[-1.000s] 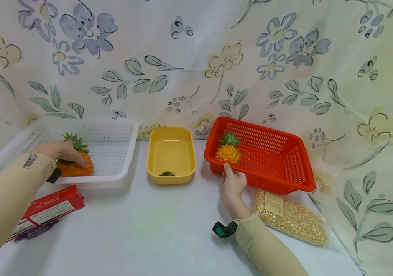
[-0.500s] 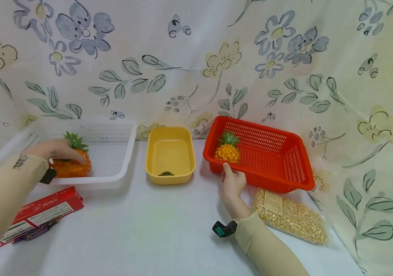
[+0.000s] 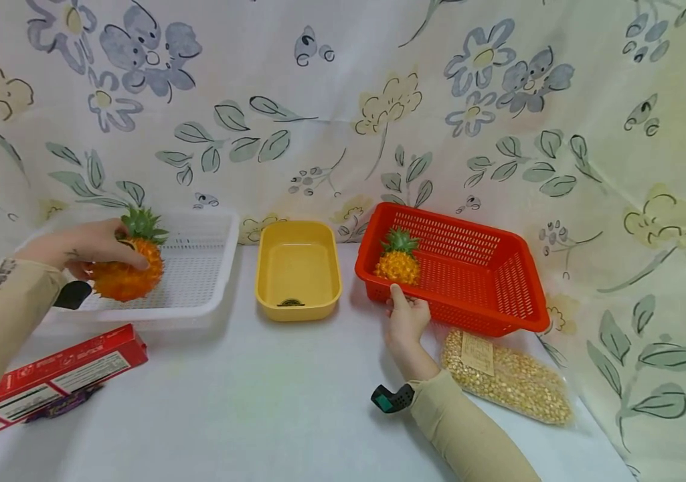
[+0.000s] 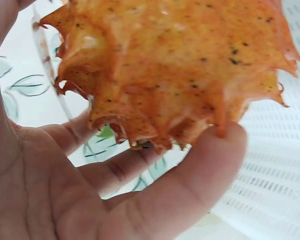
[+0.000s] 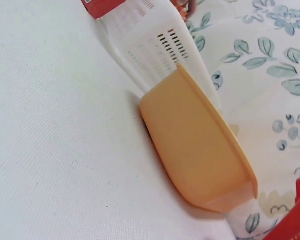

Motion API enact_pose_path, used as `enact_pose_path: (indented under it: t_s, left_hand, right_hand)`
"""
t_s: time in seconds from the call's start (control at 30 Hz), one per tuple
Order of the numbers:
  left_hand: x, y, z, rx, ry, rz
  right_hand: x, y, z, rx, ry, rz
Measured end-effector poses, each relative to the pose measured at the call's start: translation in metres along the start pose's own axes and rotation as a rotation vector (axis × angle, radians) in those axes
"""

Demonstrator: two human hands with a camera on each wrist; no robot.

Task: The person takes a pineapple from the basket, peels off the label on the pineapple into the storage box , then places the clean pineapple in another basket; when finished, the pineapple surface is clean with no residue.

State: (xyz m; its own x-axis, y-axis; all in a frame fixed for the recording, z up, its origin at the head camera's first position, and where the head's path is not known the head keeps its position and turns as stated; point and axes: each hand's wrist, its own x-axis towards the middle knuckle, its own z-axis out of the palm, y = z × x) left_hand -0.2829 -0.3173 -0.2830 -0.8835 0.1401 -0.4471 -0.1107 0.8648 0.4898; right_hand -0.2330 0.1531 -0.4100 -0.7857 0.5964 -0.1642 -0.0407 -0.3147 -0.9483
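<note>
In the head view my left hand (image 3: 104, 246) grips an orange, spiky toy pineapple (image 3: 132, 278) with a green crown, over the white perforated basket (image 3: 201, 311). The left wrist view shows thumb and fingers around the pineapple's spiky end (image 4: 165, 75); its crown is hidden there. My right hand (image 3: 407, 321) pinches the near rim of the red basket (image 3: 469, 311), thumb on the rim and fingers curled below. Inside that basket, at its left end, leans a smaller yellow-orange pineapple (image 3: 399, 266) with green leaves.
Between the two baskets stands a yellow tub (image 3: 298, 312). A red box (image 3: 71, 361) and a purple wrapped item (image 3: 65, 403) lie at the front left. On the right is a bag of corn kernels (image 3: 508, 381). A floral cloth (image 3: 343, 100) hangs behind everything.
My left hand has raised the orange pineapple a little and tilted it, so more of its round body shows. The right hand has stayed at the red basket's rim.
</note>
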Motion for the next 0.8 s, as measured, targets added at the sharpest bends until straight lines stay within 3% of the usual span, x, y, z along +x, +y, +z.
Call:
enact_pose_path:
  t_s: [0.2,0.47,0.8]
  left_hand:
    - [-0.004,0.009,-0.001,0.132,0.105,0.082]
    - [-0.012,0.03,0.009,0.31,0.281,0.25]
    - [-0.038,0.073,0.024,0.386,0.35,0.38]
  right_hand:
    - [0.0,-0.001,0.0,-0.007,0.001,0.007]
    - [0.001,0.002,-0.001,-0.012,0.001,0.007]
    - [0.001,0.003,-0.001,-0.009,-0.002,-0.007]
